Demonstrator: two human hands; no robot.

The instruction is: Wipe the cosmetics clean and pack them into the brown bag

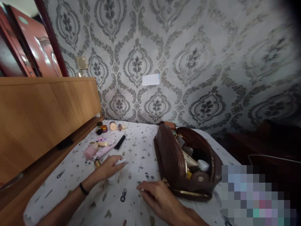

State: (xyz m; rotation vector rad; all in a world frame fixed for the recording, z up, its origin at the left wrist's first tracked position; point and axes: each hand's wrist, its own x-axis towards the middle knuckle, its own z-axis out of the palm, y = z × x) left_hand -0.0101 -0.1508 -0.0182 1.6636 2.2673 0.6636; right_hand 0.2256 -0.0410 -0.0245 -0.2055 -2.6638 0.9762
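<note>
My left hand [108, 167] is closed around a small white object [120, 161] whose kind I cannot make out, above the patterned white sheet [141, 141]. Lower and further right, my right hand [158, 195] has thumb and fingertips pressed together; something pale may be between them. Beside it, a brown leather toiletry bag [169, 153] lies unzipped, with a white-lidded jar [203, 165] and other items inside. Past my left hand are a lilac tube [104, 151], a pink bottle [90, 152], a gold-capped item [97, 163] and a black tube [120, 142].
Several small jars, among them an amber one [103, 128] and a cream-coloured one [113, 126], stand near the far left edge of the sheet. A wooden panel [49, 116] borders the left side. The patterned wall [150, 56] rises behind. A blurred patch covers the lower right.
</note>
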